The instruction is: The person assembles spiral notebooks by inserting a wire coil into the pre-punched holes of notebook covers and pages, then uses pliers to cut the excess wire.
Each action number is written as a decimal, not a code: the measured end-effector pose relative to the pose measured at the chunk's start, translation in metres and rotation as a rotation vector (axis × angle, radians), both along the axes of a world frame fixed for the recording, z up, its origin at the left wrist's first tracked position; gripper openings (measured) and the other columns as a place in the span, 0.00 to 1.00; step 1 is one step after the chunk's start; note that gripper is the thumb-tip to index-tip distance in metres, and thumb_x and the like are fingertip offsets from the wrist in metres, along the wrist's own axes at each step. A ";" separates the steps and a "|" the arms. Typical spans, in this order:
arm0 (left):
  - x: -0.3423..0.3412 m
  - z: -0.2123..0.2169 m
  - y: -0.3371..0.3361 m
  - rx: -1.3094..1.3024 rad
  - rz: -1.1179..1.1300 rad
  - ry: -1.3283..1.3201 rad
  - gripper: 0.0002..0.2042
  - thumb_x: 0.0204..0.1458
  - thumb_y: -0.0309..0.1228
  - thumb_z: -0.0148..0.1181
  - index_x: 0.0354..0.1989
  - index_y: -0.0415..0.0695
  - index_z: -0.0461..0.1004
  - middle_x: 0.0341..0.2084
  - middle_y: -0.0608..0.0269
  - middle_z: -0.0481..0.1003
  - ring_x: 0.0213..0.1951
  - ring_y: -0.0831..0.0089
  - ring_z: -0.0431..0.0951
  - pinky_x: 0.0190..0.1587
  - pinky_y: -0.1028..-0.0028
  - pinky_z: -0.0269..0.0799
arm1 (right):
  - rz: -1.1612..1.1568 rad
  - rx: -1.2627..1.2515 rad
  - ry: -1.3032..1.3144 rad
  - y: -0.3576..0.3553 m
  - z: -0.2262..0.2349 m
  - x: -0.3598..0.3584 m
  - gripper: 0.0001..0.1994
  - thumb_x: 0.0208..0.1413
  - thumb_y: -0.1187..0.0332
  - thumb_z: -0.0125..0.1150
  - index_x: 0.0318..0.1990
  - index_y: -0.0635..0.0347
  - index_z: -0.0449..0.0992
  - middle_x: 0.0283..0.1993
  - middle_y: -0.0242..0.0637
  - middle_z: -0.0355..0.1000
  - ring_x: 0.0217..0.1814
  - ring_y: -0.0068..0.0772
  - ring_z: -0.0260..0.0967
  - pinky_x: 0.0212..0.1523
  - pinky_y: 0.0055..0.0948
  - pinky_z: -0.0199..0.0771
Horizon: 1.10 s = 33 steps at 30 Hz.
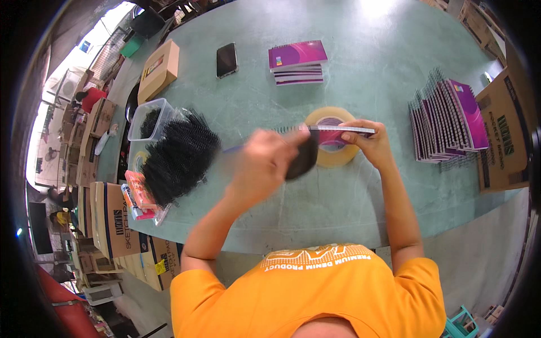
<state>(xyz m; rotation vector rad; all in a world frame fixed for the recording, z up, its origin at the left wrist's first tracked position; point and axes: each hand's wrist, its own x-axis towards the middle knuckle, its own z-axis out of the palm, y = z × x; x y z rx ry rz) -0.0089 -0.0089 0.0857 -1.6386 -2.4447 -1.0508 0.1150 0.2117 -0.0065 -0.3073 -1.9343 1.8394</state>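
Your left hand (265, 163) is blurred, closed on a black coil (304, 158), just left of the purple notebook (338, 130) your right hand (372, 143) pinches above the tape roll (332, 138) at the worktop (338, 73) centre; the coil could miss the holes if the notebook tilts. Brown box (159, 69) at 10 o'clock, printed carton (504, 135) at 3 o'clock

Head-worn fisheye view, looking steeply down from above the person's own orange-shirted shoulders onto a pale green table (349, 208). The two hands — left hand (264, 164), right hand (369, 142) — sit near the centre, close to the lens. Straight edges bow toward the dark circular rim, where stacked cardboard boxes (115, 222) and surrounding floor appear small. Single view only — nothing shared.
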 end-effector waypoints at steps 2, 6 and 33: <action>-0.006 0.011 0.001 0.297 0.178 -0.034 0.20 0.46 0.21 0.59 0.49 0.52 0.76 0.26 0.58 0.74 0.29 0.69 0.73 0.35 0.74 0.70 | -0.010 -0.021 -0.038 -0.002 0.005 0.004 0.10 0.47 0.72 0.67 0.38 0.65 0.79 0.35 0.34 0.77 0.38 0.21 0.71 0.41 0.22 0.72; -0.002 -0.003 0.001 -0.029 -0.033 -0.003 0.19 0.48 0.21 0.59 0.51 0.45 0.74 0.27 0.57 0.75 0.29 0.67 0.74 0.37 0.74 0.70 | 0.002 0.043 -0.002 -0.001 0.009 0.004 0.10 0.48 0.72 0.67 0.38 0.65 0.79 0.34 0.35 0.77 0.39 0.22 0.72 0.40 0.23 0.73; -0.031 -0.037 0.028 0.093 -0.126 -0.152 0.11 0.44 0.31 0.66 0.33 0.39 0.72 0.25 0.56 0.71 0.26 0.65 0.73 0.29 0.69 0.69 | -0.064 1.310 -0.241 -0.038 0.071 -0.020 0.17 0.44 0.64 0.63 0.44 0.54 0.73 0.44 0.35 0.72 0.50 0.38 0.67 0.51 0.37 0.64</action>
